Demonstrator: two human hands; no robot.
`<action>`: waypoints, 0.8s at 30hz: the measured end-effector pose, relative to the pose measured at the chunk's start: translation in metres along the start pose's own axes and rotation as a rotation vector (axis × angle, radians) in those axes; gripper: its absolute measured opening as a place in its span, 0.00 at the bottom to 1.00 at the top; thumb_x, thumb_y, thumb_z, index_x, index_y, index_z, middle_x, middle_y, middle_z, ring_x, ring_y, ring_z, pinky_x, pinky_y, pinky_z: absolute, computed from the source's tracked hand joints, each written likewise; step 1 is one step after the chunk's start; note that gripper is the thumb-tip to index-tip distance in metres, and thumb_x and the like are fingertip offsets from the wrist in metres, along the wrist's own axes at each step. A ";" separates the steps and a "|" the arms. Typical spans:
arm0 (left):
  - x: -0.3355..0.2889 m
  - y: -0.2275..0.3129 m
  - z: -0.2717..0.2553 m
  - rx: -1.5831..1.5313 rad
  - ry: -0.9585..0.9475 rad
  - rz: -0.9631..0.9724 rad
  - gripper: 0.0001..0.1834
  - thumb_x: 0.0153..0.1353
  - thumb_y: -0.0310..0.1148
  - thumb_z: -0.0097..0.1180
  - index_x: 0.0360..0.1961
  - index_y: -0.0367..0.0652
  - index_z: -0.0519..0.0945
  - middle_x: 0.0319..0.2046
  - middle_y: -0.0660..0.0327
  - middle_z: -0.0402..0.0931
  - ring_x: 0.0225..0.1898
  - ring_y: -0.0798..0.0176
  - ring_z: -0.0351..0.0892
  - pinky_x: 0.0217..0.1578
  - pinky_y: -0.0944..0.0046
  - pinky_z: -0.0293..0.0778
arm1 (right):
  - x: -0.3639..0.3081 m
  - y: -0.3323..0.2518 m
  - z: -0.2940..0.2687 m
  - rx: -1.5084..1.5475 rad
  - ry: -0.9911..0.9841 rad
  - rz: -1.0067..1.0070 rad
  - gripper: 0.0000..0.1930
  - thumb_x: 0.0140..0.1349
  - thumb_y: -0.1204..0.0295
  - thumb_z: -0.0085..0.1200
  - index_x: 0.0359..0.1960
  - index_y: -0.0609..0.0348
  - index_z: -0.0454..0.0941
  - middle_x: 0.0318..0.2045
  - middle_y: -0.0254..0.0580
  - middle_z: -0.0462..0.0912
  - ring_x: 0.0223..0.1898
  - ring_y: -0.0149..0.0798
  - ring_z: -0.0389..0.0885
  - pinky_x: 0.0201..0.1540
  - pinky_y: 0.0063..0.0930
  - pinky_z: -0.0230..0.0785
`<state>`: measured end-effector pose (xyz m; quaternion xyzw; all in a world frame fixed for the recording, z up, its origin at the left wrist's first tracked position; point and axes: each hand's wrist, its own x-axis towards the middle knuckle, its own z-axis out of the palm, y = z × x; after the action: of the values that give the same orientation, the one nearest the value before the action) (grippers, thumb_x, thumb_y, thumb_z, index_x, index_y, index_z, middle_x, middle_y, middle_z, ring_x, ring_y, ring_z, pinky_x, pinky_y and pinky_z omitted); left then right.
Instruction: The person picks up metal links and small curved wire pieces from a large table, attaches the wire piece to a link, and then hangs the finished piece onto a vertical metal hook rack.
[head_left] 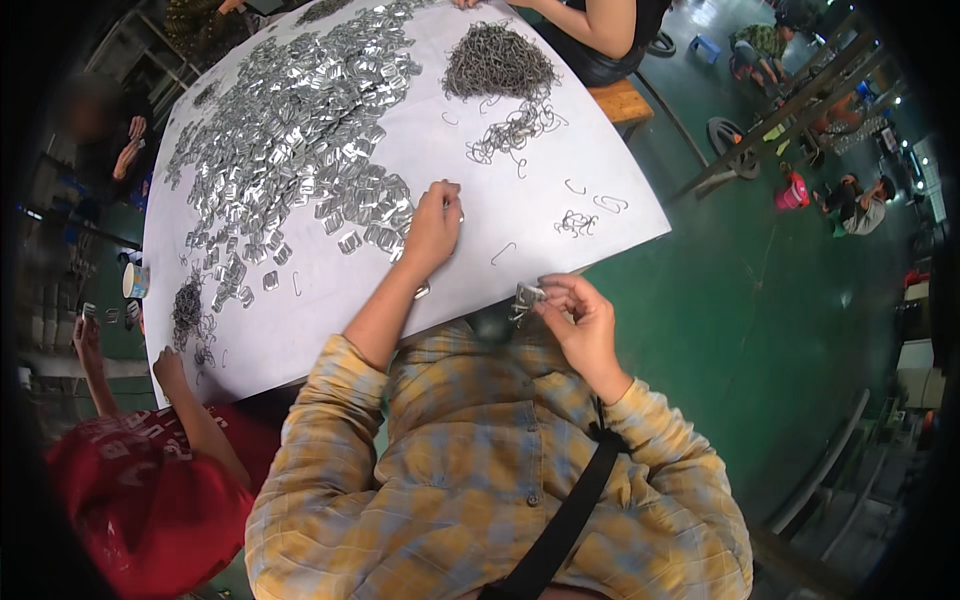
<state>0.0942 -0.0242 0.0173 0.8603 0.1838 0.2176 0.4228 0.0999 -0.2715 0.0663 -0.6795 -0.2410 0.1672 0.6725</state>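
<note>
My left hand (433, 228) reaches onto the white table (620, 190), fingertips pinched at the edge of a wide spread of small shiny metal clips (300, 150). It seems to pinch one clip. My right hand (580, 318) is near my chest at the table's front edge, holding a small bunch of metal clips with wire hooks (526, 298). A dark pile of bent wire hooks (498, 62) lies at the far side, with loose wire hooks (578, 222) scattered toward my right hand.
A person in a red shirt (130, 480) sits at my left with hands by a small wire heap (187, 310). Another person's arm (585, 20) rests at the far edge. A wooden bench (622, 100) and green floor (760, 300) lie right; people sit beyond.
</note>
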 end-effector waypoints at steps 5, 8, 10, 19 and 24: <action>-0.013 0.024 0.009 -0.377 0.006 0.108 0.03 0.61 0.24 0.44 0.35 0.37 0.66 0.47 0.50 0.73 0.42 0.54 0.75 0.44 0.62 0.69 | 0.007 -0.006 0.005 0.019 -0.003 -0.011 0.14 0.51 0.85 0.56 0.42 0.63 0.75 0.26 0.33 0.77 0.28 0.21 0.74 0.33 0.15 0.67; -0.028 0.069 -0.010 -0.421 -0.110 0.175 0.02 0.59 0.24 0.46 0.33 0.39 0.68 0.48 0.53 0.71 0.45 0.57 0.72 0.47 0.64 0.66 | 0.008 -0.006 0.005 0.090 0.008 -0.001 0.16 0.51 0.86 0.56 0.43 0.63 0.74 0.26 0.32 0.77 0.28 0.21 0.74 0.33 0.15 0.67; -0.047 0.092 -0.022 -0.427 -0.190 0.259 0.02 0.58 0.24 0.47 0.32 0.39 0.69 0.47 0.53 0.70 0.46 0.57 0.70 0.48 0.65 0.64 | 0.007 -0.008 0.007 0.104 0.006 -0.005 0.16 0.51 0.86 0.56 0.43 0.63 0.73 0.26 0.32 0.77 0.28 0.21 0.74 0.33 0.15 0.67; -0.084 0.090 -0.010 -0.363 -0.259 0.257 0.05 0.56 0.21 0.49 0.33 0.40 0.69 0.39 0.55 0.71 0.44 0.56 0.69 0.46 0.62 0.65 | 0.004 -0.020 0.008 -0.016 -0.049 -0.080 0.19 0.51 0.86 0.56 0.46 0.62 0.71 0.26 0.34 0.78 0.28 0.23 0.75 0.34 0.16 0.68; -0.102 0.084 -0.004 -0.459 -0.153 0.189 0.05 0.56 0.20 0.48 0.34 0.38 0.69 0.33 0.54 0.74 0.36 0.55 0.74 0.41 0.63 0.68 | 0.010 -0.021 0.003 -0.012 -0.119 -0.101 0.17 0.51 0.83 0.58 0.44 0.62 0.73 0.26 0.34 0.78 0.28 0.24 0.75 0.32 0.17 0.69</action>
<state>0.0176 -0.1206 0.0651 0.7691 0.0158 0.2266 0.5974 0.1045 -0.2634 0.0884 -0.6593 -0.3156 0.1717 0.6605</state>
